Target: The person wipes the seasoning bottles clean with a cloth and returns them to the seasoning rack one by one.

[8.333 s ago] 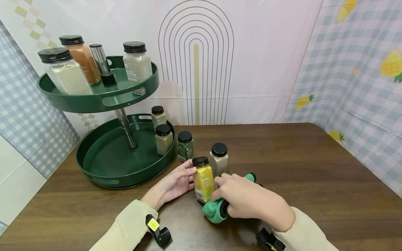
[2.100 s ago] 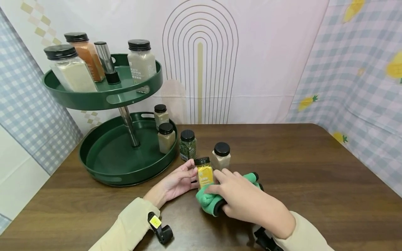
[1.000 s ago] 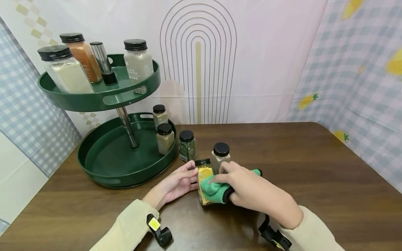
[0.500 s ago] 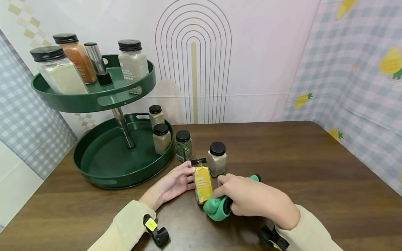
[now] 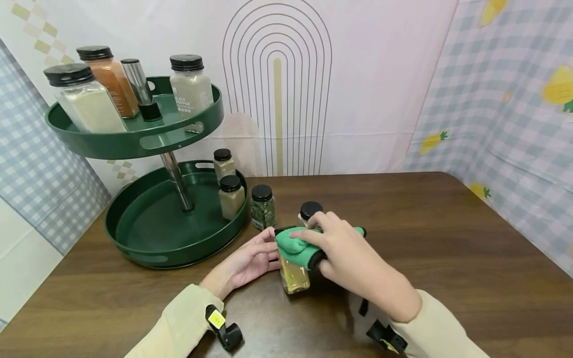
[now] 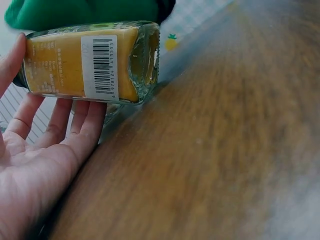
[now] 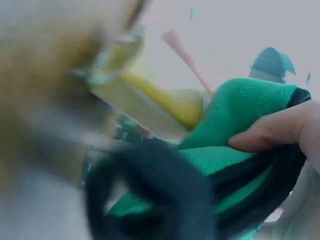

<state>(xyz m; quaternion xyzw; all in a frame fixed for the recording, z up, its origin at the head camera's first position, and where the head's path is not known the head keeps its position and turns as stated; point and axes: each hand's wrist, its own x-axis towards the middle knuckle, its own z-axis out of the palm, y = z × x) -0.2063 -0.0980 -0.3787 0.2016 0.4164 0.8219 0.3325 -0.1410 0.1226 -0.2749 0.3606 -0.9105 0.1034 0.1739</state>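
My left hand (image 5: 248, 261) holds a yellow spice jar (image 5: 294, 279) by its upper left side, thumb in front and fingers behind. In the left wrist view the jar (image 6: 55, 65) shows a barcode label and a thick glass base. My right hand (image 5: 349, 253) grips a folded green cloth (image 5: 293, 246) with black edging and presses it over the jar's upper front. The cloth hides most of the lid and label. The right wrist view is blurred; in it the cloth (image 7: 250, 107) lies against the jar (image 7: 145, 105).
Behind the right hand a black-lidded jar (image 5: 311, 209) is mostly hidden. A jar of green herbs (image 5: 263, 211) stands beside the two-tier green rack (image 5: 172, 256). Two small jars sit on its lower tier; larger jars and a silver cylinder (image 5: 141, 89) occupy the upper one.
My right hand has moved the cloth up from the jar's lower right to its upper front, covering the label. Earlier it also went up and down the jar. The left hand keeps its hold.
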